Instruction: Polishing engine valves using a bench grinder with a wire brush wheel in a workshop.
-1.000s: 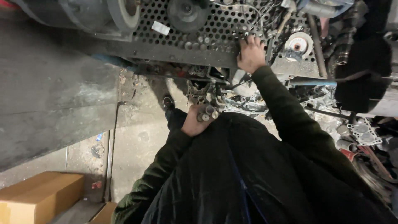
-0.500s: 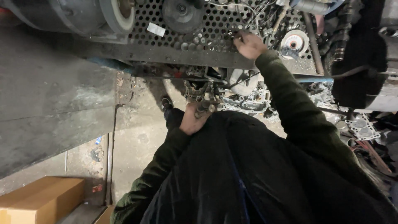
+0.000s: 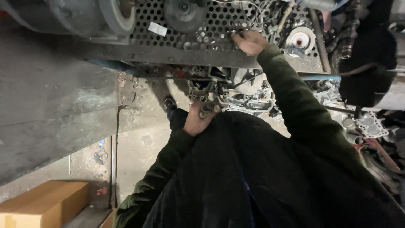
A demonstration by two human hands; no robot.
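Carburettor (image 3: 206,99) sits in my left hand (image 3: 196,122), fingers curled round it, near my chest. My right hand (image 3: 249,42) reaches far onto the perforated table (image 3: 198,25), fingertips pinched on some small part I can't make out. With one-handed support, I judge the carburettor could slip to the floor (image 3: 139,147).

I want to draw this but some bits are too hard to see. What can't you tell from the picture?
Head view, all of it:
- Right hand on the grey perforated metal plate: its fingertips and whatever they pinch are too small and dim.
- Left hand: the grimy metal part it holds is partly covered by the palm.
- Brown cardboard box: cut off by the bottom edge.
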